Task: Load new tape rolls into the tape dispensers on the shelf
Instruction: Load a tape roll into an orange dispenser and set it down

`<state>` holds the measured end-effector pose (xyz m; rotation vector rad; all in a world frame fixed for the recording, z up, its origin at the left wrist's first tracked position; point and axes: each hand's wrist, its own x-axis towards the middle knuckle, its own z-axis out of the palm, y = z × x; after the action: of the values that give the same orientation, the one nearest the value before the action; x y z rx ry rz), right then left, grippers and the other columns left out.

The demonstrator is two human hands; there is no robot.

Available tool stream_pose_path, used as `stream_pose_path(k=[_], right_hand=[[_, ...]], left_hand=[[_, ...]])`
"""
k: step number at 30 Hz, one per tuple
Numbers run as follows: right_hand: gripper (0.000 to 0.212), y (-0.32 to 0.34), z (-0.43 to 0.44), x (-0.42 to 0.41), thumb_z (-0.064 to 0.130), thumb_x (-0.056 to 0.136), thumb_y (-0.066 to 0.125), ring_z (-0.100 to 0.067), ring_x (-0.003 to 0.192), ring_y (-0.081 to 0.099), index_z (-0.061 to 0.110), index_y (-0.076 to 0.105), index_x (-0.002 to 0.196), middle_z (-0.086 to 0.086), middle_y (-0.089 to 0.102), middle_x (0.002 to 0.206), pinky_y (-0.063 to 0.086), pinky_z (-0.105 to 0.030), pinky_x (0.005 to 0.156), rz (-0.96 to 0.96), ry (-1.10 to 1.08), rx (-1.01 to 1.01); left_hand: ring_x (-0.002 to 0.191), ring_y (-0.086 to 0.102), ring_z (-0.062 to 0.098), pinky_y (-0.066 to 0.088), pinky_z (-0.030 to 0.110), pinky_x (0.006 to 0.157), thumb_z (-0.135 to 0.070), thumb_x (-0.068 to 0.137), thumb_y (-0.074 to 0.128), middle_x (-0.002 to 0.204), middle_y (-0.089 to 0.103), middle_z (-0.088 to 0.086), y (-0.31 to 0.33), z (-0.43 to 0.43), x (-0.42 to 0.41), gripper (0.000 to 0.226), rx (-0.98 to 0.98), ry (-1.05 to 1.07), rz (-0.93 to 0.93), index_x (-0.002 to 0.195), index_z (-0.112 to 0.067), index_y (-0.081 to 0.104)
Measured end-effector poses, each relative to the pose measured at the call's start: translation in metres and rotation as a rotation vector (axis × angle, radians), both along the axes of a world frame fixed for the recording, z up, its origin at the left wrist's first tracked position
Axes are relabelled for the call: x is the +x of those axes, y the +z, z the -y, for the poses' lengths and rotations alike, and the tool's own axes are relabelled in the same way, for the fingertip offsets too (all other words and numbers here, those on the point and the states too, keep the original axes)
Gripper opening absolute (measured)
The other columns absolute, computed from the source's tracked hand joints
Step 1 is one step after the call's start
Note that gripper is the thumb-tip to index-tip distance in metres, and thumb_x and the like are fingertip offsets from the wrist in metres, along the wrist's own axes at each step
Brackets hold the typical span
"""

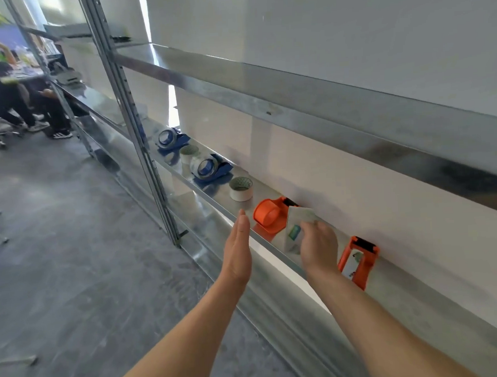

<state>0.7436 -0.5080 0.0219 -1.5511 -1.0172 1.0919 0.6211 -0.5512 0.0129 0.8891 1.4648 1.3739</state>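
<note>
1. The metal shelf (413,283) is narrow, shiny and has only a low front lip. Everything stands in one row near the wall, so anything shoved forward can slide over the lip to the floor
2. The right hand (319,245) reaches over the shelf, its fingers curled round a new tape roll (297,229), which is held on edge just above the shelf and right against the near orange dispenser (269,216). The hold sits on the roll's upper rim only, so I judge the roll may twist or slip out while it is steered onto the hub
3. The left hand (239,246) hovers in front of the lip, its fingers straight, together and holding nothing. Nothing steadies the dispenser, so a one-handed push could skate it along the metal or tip it
4. The near orange dispenser shows a bare hub, and its dark cutter end lies hidden behind the roll. Fingers working blind there risk catching the blade
5. A second orange dispenser (359,259) leans just beside the right wrist. A sideways pull of the arm could knock it flat; whether it is already loaded I cannot tell
6. A loose white roll (241,188) lies flat near the dispenser's far side, so a sliding dispenser would bump it
</note>
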Motion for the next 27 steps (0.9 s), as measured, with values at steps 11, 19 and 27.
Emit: stream_pose_path(k=[11,19,27], right_hand=[[0.014,-0.021,-0.063,-0.067,0.027,0.083,0.054,-0.032,0.093,0.063,0.018,0.061,0.077,-0.006,0.067,0.087,0.049,-0.057,0.093,0.003,-0.280,-0.097],[0.025,-0.045,-0.088,-0.091,0.032,0.073,0.052,-0.034,0.092,0.064,0.012,0.064,0.081,-0.010,0.067,0.089,0.051,-0.056,0.090,0.008,-0.475,-0.157],[0.022,-0.069,-0.116,-0.081,0.017,0.094,0.053,-0.025,0.089,0.053,-0.001,0.064,0.090,-0.011,0.063,0.092,0.036,-0.037,0.078,0.100,-0.545,-0.179]], left_hand=[[0.143,0.030,0.017,0.025,0.054,0.117,-0.073,0.089,0.032,0.157,0.031,-0.007,-0.033,-0.096,-0.076,0.073,-0.079,-0.215,0.026,0.151,-0.034,0.030],[0.142,0.032,0.014,0.025,0.050,0.118,-0.060,0.097,0.035,0.155,0.034,-0.010,-0.043,-0.150,-0.106,0.063,-0.142,-0.370,0.068,0.150,-0.028,0.033],[0.141,0.032,0.012,0.025,0.046,0.119,-0.053,0.100,0.033,0.155,0.034,-0.007,-0.046,-0.191,-0.104,0.057,-0.164,-0.428,0.039,0.150,-0.025,0.033]])
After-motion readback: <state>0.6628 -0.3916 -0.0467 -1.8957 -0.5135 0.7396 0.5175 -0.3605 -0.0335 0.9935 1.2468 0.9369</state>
